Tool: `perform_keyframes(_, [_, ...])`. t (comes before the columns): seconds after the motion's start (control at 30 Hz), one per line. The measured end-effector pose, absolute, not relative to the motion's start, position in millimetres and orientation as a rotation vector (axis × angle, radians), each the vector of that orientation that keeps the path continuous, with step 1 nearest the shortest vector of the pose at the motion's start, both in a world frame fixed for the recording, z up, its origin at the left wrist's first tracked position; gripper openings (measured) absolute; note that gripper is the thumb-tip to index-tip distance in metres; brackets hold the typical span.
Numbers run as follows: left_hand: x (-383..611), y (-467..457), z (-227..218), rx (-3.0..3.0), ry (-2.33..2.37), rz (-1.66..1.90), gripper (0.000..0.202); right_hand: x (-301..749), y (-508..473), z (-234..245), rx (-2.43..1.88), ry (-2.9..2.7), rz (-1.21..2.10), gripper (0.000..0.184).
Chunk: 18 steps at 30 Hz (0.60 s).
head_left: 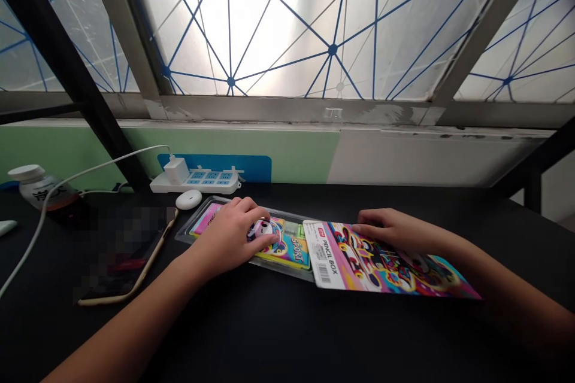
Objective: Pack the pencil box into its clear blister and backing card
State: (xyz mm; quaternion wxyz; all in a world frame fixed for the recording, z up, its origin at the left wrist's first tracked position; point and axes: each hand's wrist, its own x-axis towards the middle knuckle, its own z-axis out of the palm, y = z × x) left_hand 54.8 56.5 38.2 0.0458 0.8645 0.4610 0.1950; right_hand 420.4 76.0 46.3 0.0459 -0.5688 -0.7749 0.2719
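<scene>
A colourful pencil box [291, 245] lies in a clear plastic tray [188, 230] on the black desk. My left hand [233, 236] rests on top of the box, fingers curved down over a small round panda-like figure [263, 230] on its lid. To the right lies the printed card insert [381, 263] marked "PENCIL BOX", flat on the desk. My right hand [390, 228] lies on the card's far edge with the fingers stretched out flat and nothing in it.
A white power strip [202, 179] with a charger and cable sits at the back by the wall. A small white oval case [188, 198] lies before it, a phone [121, 269] at left, a bottle [40, 188] far left. Black frame bars rise at both sides.
</scene>
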Motion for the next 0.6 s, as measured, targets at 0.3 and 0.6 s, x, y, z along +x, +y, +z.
perform_keyframes(0.3, [63.9, 37.4, 37.1, 2.675, 1.471, 0.452, 0.050, 370.6, 52.9, 31.4, -1.567, -2.234, 0.623, 0.040])
perform_keyframes(0.6, [65.8, 37.1, 26.8, 2.641, 1.418, 0.315, 0.060, 386.3, 63.5, 31.8, -1.598, -2.227, 0.664, 0.042])
